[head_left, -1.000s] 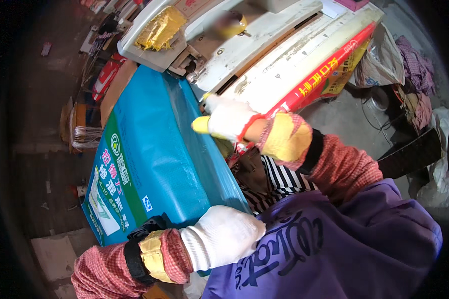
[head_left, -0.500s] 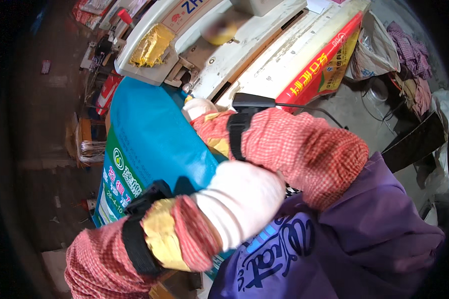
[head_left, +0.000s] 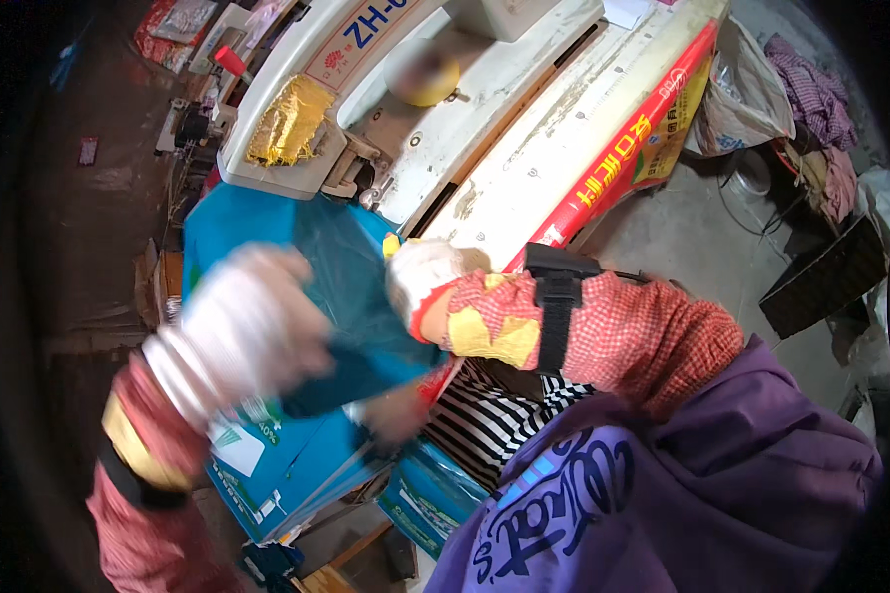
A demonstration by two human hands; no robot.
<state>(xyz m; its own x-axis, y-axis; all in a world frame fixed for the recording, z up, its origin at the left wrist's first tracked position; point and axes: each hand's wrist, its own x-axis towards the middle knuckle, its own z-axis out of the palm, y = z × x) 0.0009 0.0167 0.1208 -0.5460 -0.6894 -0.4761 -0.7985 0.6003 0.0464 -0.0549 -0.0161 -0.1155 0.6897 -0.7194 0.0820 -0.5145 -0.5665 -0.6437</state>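
Observation:
A blue bag [head_left: 237,222] with glossy sides lies under the head of a white sewing machine [head_left: 282,168], partly folded over. My right hand [head_left: 427,275], in a white glove with a yellow fingertip, is closed at the bag's right edge, close to the machine's needle area. Most of its fingers are hidden. Over the bag's left part is my left hand [head_left: 257,321], white-gloved and smeared by motion, so its fingers do not show clearly. Both forearms wear red checked sleeves with black straps.
The white worktable [head_left: 564,128] has a red and yellow printed sheet [head_left: 623,158] along its edge. More printed blue bags [head_left: 430,499] hang below, near my striped clothing and purple apron [head_left: 653,484]. A white sack [head_left: 747,94] and cloths [head_left: 811,94] lie at right. A yellow-rimmed spool [head_left: 433,84] sits on the machine.
My left hand has swung left and up, away from my body. My right hand has moved slightly down and right. The bag has folded over, showing more bags and striped clothing beneath.

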